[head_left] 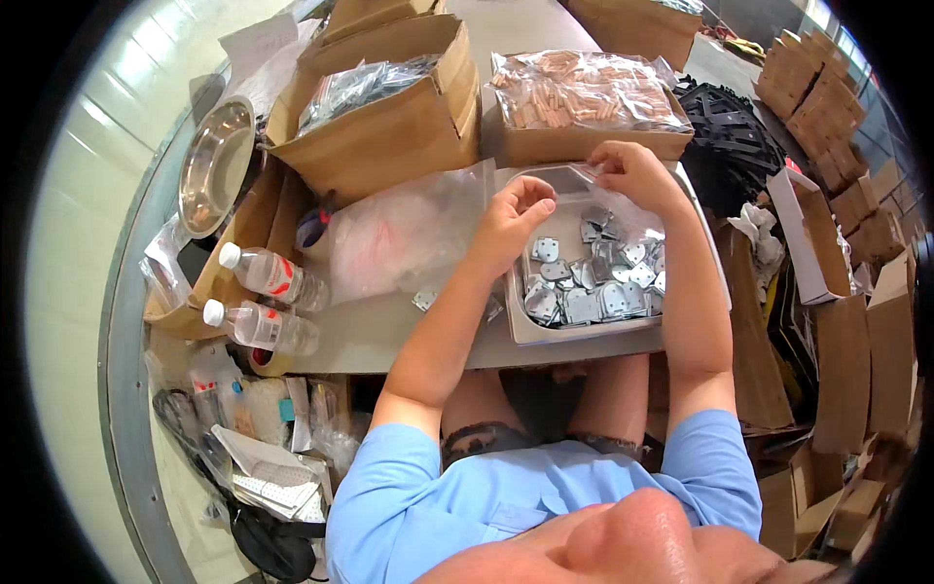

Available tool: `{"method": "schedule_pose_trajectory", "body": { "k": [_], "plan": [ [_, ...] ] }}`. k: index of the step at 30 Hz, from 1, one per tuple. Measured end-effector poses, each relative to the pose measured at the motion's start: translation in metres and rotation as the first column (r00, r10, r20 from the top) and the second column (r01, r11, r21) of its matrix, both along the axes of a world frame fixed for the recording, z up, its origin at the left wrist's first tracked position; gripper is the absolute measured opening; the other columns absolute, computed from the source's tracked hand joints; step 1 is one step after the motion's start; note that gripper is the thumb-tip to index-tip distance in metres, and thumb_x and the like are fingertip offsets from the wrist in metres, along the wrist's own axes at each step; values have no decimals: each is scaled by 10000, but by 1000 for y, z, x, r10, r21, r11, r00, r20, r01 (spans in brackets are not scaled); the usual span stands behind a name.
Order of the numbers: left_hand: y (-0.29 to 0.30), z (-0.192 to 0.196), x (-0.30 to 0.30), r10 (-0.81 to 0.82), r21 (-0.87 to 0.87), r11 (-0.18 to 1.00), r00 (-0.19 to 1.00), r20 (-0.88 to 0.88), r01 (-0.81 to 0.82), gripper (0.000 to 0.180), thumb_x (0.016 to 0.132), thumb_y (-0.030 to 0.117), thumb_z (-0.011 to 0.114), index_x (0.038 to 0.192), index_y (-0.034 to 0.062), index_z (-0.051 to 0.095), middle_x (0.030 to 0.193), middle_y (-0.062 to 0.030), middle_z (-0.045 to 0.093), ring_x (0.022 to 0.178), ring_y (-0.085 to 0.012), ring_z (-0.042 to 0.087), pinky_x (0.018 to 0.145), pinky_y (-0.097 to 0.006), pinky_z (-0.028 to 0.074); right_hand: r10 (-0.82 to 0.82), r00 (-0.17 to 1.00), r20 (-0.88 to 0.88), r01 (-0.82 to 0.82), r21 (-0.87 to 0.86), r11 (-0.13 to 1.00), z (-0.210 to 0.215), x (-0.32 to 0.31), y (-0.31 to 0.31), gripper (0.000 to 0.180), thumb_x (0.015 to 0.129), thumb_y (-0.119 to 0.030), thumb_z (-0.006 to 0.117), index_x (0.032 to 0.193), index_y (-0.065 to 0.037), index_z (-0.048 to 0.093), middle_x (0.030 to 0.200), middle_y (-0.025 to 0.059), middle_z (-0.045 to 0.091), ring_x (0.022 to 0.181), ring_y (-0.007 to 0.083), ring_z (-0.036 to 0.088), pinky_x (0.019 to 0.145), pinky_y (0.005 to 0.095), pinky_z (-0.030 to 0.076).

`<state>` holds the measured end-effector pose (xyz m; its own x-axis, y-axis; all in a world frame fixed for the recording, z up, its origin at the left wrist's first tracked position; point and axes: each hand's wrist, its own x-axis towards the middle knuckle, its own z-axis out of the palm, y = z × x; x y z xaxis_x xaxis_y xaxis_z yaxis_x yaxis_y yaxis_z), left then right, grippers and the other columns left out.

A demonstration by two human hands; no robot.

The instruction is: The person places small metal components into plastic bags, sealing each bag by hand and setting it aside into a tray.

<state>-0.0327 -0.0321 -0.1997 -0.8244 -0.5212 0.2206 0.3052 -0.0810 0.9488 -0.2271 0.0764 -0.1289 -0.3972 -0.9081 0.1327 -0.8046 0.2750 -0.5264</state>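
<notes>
The right hand [637, 177] has its fingers pinched on a clear, thin plastic bag [632, 216], which hangs over the far right of the tray, perhaps so that anything loose lands inside. The left hand [514, 220] looks released: its fingers curl loosely, with a gap between thumb and forefinger and nothing visible in it. Below both hands, flat silvery metal plates with small holes [587, 301] lie heaped in a white rectangular plastic tray [589, 335]. The tray sits close to the person's lap, presumably for easy reach, its walls keeping the plates together. To its left, a large translucent plastic bag [394, 243] lies flat on the pale grey table [355, 346]. Behind the tray, a low brown cardboard box [593, 145] bears bagged copper-coloured cylinders [574, 92]; two clear, white-capped bottles [270, 274] lean at the left, seemingly out of the way.
</notes>
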Motion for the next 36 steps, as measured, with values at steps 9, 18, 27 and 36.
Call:
{"method": "schedule_pose_trajectory", "body": {
  "k": [9,18,27,36],
  "plan": [
    [1,6,0,-76,21,997,996,-49,77,566,817,200,671,1277,16,398,1200,-92,515,1109,-176,491,950,-338,395,423,574,701,-252,-340,906,4,23,-5,147,787,-43,656,927,-1,636,767,-32,570,713,43,516,688,187,426],
    [7,-2,-6,226,-179,952,965,-135,-248,563,808,229,691,1264,73,400,1167,-70,474,1084,-133,423,915,-293,377,447,746,494,-418,-176,891,-2,28,-10,86,840,-84,606,813,-6,580,711,-51,510,662,25,441,577,205,367],
    [9,-2,-7,497,-49,859,853,-160,-509,232,837,203,673,923,51,520,749,38,504,622,-34,434,564,-180,387,295,946,-137,-324,-456,829,-3,55,-17,106,722,-68,651,755,15,592,690,105,574,603,179,562,575,289,454],
    [17,18,6,287,11,958,958,4,-287,202,895,211,582,881,14,624,793,-41,637,654,-92,577,568,-202,443,287,947,-142,-319,-338,886,-2,60,-14,117,699,-137,648,756,-37,626,734,104,610,690,272,605,654,348,487]
  ]
}}
